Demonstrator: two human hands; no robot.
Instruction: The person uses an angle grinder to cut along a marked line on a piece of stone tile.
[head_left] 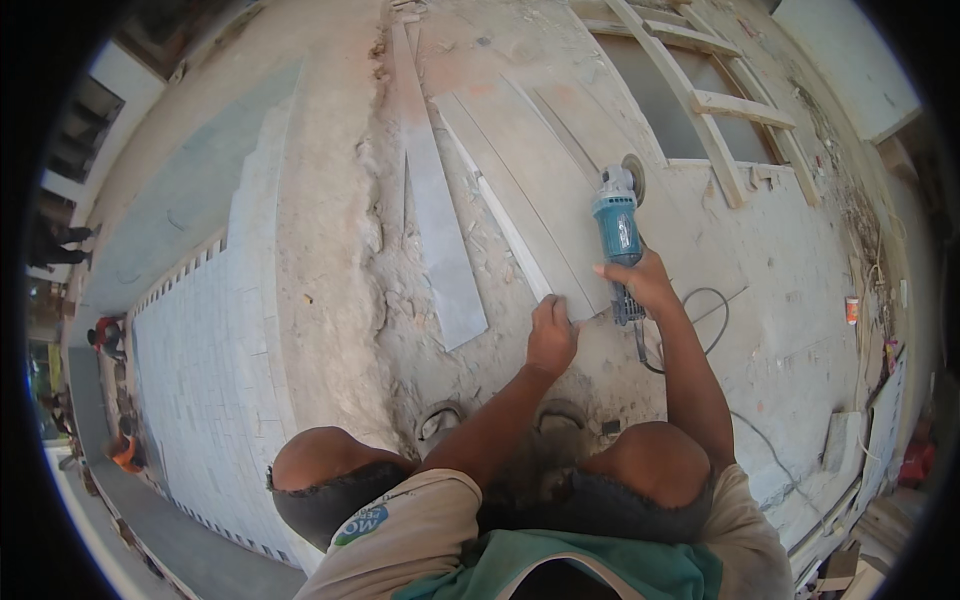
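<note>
A teal angle grinder (619, 228) with a grey head and a round disc (634, 178) is gripped near its rear end by my right hand (645, 283). The tool lies along the right side of a long grey tile (530, 190), its disc toward the far side. My left hand (553, 338) is closed at the near end of that tile, fingers curled over its edge. A thin pale strip (515, 236) runs beside the tile's left edge. Further left, a separate grey tile piece (447, 270) lies on the dusty ground.
A wooden ladder (700, 100) lies across a rectangular opening at the far right. The grinder's black cord (728, 325) loops on the right, near a small orange-and-white container (851, 310). Left is a raised broken edge (370, 220), then a lower tiled surface (210, 350). People (126, 450) are at the far left.
</note>
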